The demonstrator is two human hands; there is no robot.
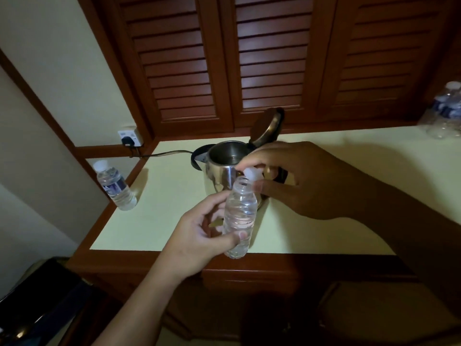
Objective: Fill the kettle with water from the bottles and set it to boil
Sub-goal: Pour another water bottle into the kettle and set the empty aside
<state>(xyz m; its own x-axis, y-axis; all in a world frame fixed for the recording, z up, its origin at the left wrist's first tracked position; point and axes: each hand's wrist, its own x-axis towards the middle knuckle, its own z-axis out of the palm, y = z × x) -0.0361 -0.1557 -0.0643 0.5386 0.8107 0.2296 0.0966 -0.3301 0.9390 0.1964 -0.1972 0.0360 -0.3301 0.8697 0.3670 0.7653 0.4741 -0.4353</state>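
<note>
Dim, warm indoor light. Soft glare patches on louvred shutters (269,78) at 12 o'clock. Deep shadow on right hand (311,181); left hand (199,236) lit. Wide-angle bending at edges; bottles (446,108) at 2 o'clock smeared, blurry. Lower frame at 6 o'clock near black.

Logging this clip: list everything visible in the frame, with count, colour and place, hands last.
kettle: one, steel, counter centre
lid: one, dark, hinged open above the kettle
held bottle: one, clear, uncapped, in front of the kettle
cap: one, white, just above the held bottle's mouth
capped bottle: one, clear with blue label, counter's left edge
far bottles: count unclear, clear with blue labels, counter's right end
socket: one, white, black plug in it, left wall
cord: one, black, plug to kettle
counter: one, cream top, wood trim
louvred doors: brown, behind counter
left hand: grip round the held bottle
right hand: pinches the cap
</note>
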